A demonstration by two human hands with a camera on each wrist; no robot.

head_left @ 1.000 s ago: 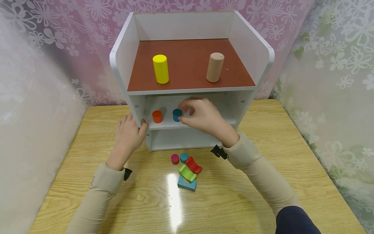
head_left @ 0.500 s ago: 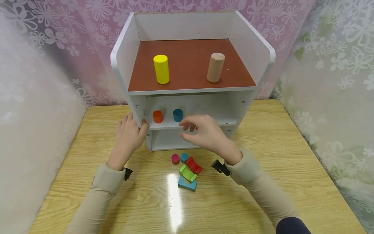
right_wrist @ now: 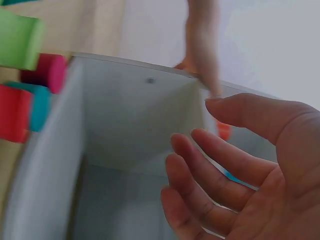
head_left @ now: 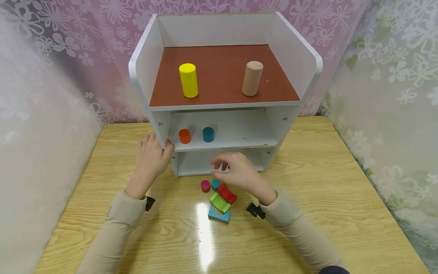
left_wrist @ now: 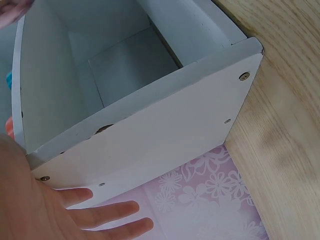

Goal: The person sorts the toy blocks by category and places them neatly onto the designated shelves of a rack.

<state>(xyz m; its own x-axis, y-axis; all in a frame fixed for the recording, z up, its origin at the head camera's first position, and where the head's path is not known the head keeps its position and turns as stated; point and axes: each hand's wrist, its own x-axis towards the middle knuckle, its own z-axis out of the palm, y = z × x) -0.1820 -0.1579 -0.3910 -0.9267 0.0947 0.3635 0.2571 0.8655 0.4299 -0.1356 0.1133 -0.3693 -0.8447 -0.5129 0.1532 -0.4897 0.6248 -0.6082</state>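
Note:
My left hand (head_left: 149,164) holds the left side panel of a white shelf unit (head_left: 219,103), thumb over the front edge and fingers along the outside. In the left wrist view, those fingers (left_wrist: 107,214) extend beside the panel. Empty and loosely curved, my right hand (head_left: 239,172) hovers before the bottom compartment, just above several small blocks. These are a magenta disc (head_left: 205,186), a teal disc (head_left: 215,185), a red curved block (head_left: 227,193), a green curved block (head_left: 219,202) and a blue block with a scooped edge (head_left: 219,216). Orange (head_left: 184,136) and blue (head_left: 208,134) short cylinders stand on the middle shelf.
On the brown top board (head_left: 219,72) stand a tall yellow cylinder (head_left: 189,80) and a plain wooden cylinder (head_left: 252,78). The shelf unit rests toward the back of a wooden table (head_left: 137,243). Flowered curtains (head_left: 393,95) surround the table.
My right hand has left the blue cylinder on the middle shelf and come down and toward me, over the small blocks. The left hand has stayed on the panel.

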